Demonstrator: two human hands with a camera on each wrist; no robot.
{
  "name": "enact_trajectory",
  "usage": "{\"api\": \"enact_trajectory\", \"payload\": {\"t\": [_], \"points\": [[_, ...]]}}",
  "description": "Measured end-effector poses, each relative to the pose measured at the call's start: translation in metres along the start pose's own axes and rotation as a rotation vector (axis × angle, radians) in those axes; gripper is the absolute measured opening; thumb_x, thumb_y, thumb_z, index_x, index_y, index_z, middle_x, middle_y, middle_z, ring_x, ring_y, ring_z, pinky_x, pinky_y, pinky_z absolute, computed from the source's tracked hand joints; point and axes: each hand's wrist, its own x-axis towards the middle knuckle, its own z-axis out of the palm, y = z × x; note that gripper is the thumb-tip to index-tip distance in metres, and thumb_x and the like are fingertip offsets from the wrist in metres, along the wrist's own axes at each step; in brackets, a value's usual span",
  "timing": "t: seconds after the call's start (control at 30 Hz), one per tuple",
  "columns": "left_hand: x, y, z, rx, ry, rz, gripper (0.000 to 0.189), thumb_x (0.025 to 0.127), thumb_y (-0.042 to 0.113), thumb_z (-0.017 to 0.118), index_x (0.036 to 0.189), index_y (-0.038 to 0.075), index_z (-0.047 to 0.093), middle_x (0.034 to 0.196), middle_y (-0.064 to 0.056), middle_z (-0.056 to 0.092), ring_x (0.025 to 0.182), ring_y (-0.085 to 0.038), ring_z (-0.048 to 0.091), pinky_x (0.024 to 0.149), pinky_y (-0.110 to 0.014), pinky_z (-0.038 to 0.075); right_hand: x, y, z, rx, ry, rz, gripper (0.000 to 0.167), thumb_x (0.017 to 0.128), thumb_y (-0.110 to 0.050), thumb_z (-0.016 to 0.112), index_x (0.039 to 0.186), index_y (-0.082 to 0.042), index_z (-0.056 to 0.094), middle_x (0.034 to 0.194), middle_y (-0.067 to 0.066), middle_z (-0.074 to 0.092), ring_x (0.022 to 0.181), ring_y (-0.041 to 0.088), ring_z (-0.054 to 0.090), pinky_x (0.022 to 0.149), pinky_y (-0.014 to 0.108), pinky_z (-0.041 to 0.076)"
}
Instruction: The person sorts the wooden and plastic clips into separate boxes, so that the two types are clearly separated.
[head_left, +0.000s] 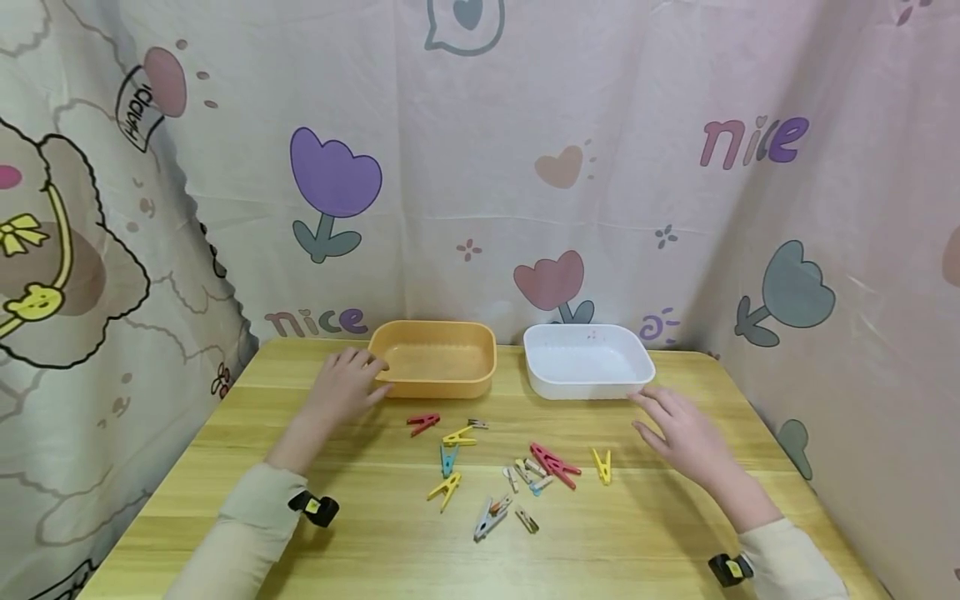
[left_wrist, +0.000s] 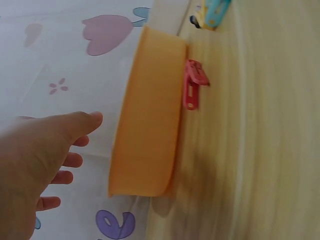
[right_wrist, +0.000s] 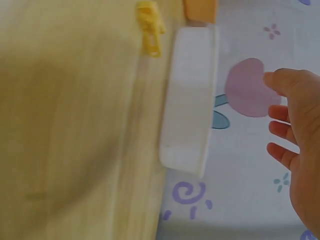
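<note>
My left hand [head_left: 347, 387] is beside the left end of an orange plastic basin [head_left: 442, 389], its fingers loosely spread and holding nothing. In the left wrist view the thumb [left_wrist: 75, 125] points toward the basin's side. Near the right front corner of a white basin [head_left: 583, 391] is my right hand [head_left: 684, 435], empty, with relaxed fingers. The right wrist view shows it apart from the white basin's wall [right_wrist: 187, 100]. Between the arms, several clothespins lie scattered on the table, among them a red one [head_left: 423, 423], a blue one [head_left: 448, 459] and a yellow one [head_left: 602, 467].
Both basins stand at the back of the wooden table [head_left: 375, 533], close to a printed curtain [head_left: 465, 167]. A larger pink-red clothespin [head_left: 555, 464] lies by a small cluster of clips, with a grey one [head_left: 490, 520] nearer the front. Curtains also hang at both sides.
</note>
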Motion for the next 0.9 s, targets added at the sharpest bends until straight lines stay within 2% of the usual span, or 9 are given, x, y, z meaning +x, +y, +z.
{"api": "enact_trajectory", "payload": {"t": [0.1, 0.3, 0.37, 0.47, 0.63, 0.9], "points": [[0.002, 0.002, 0.004, -0.010, -0.014, 0.024, 0.031, 0.087, 0.038, 0.071, 0.108, 0.015, 0.066, 0.107, -0.008, 0.063, 0.108, -0.034, 0.055, 0.092, -0.052, 0.042, -0.006, 0.000, 0.005, 0.013, -0.031, -0.024, 0.038, 0.089, -0.025, 0.068, 0.119, -0.003, 0.064, 0.111, 0.012, 0.064, 0.098, 0.029, 0.062, 0.082, 0.046, 0.053], [0.008, 0.005, 0.013, -0.026, -0.074, 0.031, 0.030, 0.089, 0.036, 0.069, 0.112, 0.017, 0.064, 0.110, -0.008, 0.062, 0.109, -0.032, 0.054, 0.094, -0.052, 0.043, -0.014, -0.006, 0.011, 0.020, -0.110, -0.005, 0.054, 0.068, -0.012, 0.082, 0.118, -0.005, 0.065, 0.111, 0.012, 0.064, 0.100, 0.029, 0.062, 0.084, 0.047, 0.053], [0.009, 0.007, 0.015, -0.026, -0.089, 0.036, 0.028, 0.090, 0.036, 0.068, 0.112, 0.018, 0.064, 0.111, -0.007, 0.062, 0.110, -0.031, 0.054, 0.094, -0.052, 0.043, -0.016, -0.008, 0.013, 0.025, -0.129, 0.001, 0.055, 0.066, -0.009, 0.083, 0.118, -0.006, 0.065, 0.109, 0.011, 0.065, 0.100, 0.029, 0.062, 0.085, 0.047, 0.053], [0.011, 0.009, 0.019, -0.016, -0.083, 0.062, 0.026, 0.091, 0.033, 0.068, 0.111, 0.018, 0.063, 0.109, -0.007, 0.061, 0.109, -0.031, 0.055, 0.094, -0.051, 0.044, -0.019, -0.011, 0.017, 0.026, -0.146, 0.005, 0.052, 0.067, -0.009, 0.083, 0.116, -0.007, 0.066, 0.108, 0.010, 0.065, 0.099, 0.028, 0.063, 0.085, 0.047, 0.052], [0.013, 0.012, 0.027, -0.022, -0.024, 0.103, 0.021, 0.088, 0.025, 0.072, 0.106, 0.017, 0.066, 0.101, -0.006, 0.061, 0.099, -0.029, 0.057, 0.083, -0.046, 0.047, -0.024, -0.015, 0.022, 0.039, -0.167, 0.033, 0.044, 0.071, -0.011, 0.082, 0.113, -0.008, 0.067, 0.108, 0.009, 0.065, 0.100, 0.027, 0.062, 0.086, 0.046, 0.051], [0.015, 0.017, 0.031, -0.038, 0.007, 0.110, 0.010, 0.091, 0.013, 0.067, 0.101, 0.015, 0.067, 0.095, -0.006, 0.062, 0.091, -0.027, 0.058, 0.077, -0.042, 0.049, -0.028, -0.017, 0.033, 0.092, -0.247, 0.066, 0.037, 0.076, -0.014, 0.080, 0.111, -0.012, 0.070, 0.111, 0.008, 0.065, 0.104, 0.024, 0.061, 0.090, 0.046, 0.051]]}}
